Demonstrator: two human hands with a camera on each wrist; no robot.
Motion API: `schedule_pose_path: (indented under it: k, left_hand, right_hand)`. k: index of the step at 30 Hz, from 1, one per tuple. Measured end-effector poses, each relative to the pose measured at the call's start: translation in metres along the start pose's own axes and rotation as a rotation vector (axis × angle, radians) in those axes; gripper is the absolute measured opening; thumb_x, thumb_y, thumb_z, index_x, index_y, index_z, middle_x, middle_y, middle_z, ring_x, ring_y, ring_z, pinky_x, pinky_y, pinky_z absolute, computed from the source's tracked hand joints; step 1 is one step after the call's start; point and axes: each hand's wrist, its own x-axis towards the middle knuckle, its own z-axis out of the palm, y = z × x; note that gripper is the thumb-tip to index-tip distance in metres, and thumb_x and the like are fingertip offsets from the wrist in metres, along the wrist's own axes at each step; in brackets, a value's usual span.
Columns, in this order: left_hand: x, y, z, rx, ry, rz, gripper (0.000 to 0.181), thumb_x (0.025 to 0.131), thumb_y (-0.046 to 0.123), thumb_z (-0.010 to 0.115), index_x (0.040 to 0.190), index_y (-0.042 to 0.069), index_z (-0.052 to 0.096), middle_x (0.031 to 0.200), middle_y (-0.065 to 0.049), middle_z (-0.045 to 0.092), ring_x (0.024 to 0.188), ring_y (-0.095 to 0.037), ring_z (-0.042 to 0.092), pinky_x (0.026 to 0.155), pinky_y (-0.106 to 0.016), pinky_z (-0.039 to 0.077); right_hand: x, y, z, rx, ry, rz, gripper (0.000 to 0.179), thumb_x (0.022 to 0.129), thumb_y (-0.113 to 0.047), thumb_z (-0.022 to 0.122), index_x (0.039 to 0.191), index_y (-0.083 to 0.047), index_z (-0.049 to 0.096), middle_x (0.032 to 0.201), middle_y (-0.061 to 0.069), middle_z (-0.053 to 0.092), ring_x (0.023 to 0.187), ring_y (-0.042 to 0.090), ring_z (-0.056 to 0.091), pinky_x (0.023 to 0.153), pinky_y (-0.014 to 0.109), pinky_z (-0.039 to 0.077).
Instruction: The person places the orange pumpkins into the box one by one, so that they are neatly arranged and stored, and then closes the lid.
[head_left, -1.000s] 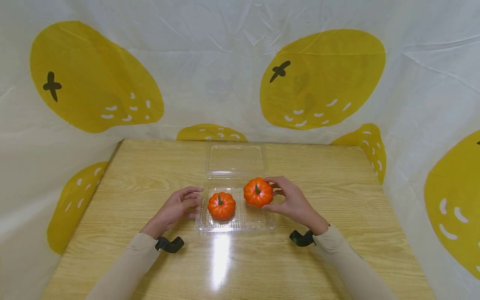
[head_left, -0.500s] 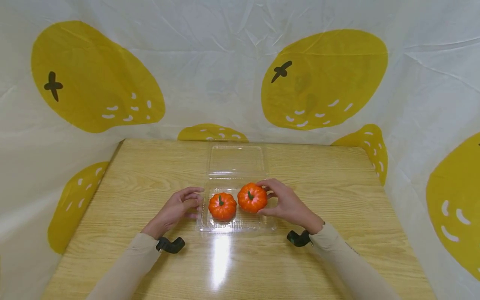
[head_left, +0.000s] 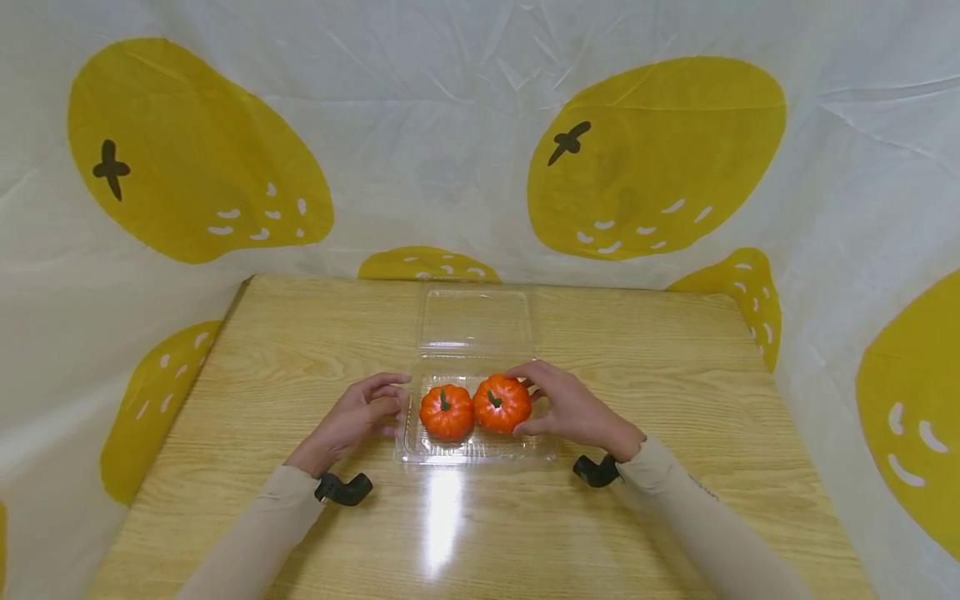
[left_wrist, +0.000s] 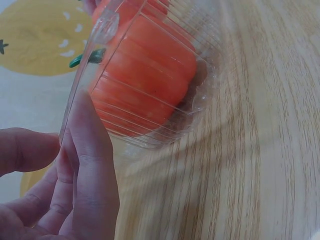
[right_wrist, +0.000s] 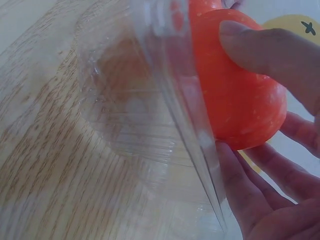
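Note:
A clear plastic clamshell container [head_left: 480, 454] lies on the table with its lid [head_left: 477, 321] folded back. In its left part sits one small orange pumpkin [head_left: 447, 414] with a green stem, seen through the ribbed wall in the left wrist view. My left hand [head_left: 365, 412] pinches the container's left rim [left_wrist: 75, 92] between thumb and fingers. My right hand [head_left: 573, 404] grips a second orange pumpkin [head_left: 501, 406], thumb on one side and fingers on the other. In the right wrist view this held pumpkin [right_wrist: 240, 85] is at rim level, above the container's floor.
The wooden table [head_left: 315, 333] reaches back to a pale curtain [head_left: 435, 167] printed with large yellow fruit. A dark strap-mounted piece [head_left: 345, 489] sits at the left wrist and a similar one [head_left: 596, 472] at the right.
My right hand has carried its pumpkin leftward and toward me, close beside the first pumpkin. The left hand stays at the container's left rim.

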Motion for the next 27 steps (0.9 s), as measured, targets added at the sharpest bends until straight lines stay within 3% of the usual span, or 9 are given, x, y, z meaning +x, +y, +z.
schedule_pose_path:
  k: [16,27]
  left_hand:
    - [0.0008,-0.0017,-0.0007,0.004,0.000,-0.006,0.050,0.102,0.004,0.055,0.151,0.001,0.043,0.110,0.000,0.060,0.090,-0.016,0.064,0.077,-0.035,0.065]
    - [0.0012,-0.0031,-0.0008,0.012,-0.002,0.001,0.050,0.103,0.006,0.057,0.151,0.000,0.044,0.108,0.000,0.061,0.091,-0.016,0.063,0.076,-0.034,0.065]
  right_hand:
    - [0.0081,0.0011,-0.0006,-0.036,-0.082,0.041,0.074,0.077,-0.020,0.092,0.142,-0.013,0.057,0.138,0.007,0.061,0.118,0.024,0.066,0.097,0.038,0.061]
    - [0.0104,-0.0052,0.0007,-0.204,-0.098,0.049,0.073,0.073,-0.025,0.094,0.137,-0.012,0.061,0.136,0.009,0.063,0.118,0.028,0.063,0.100,0.044,0.057]
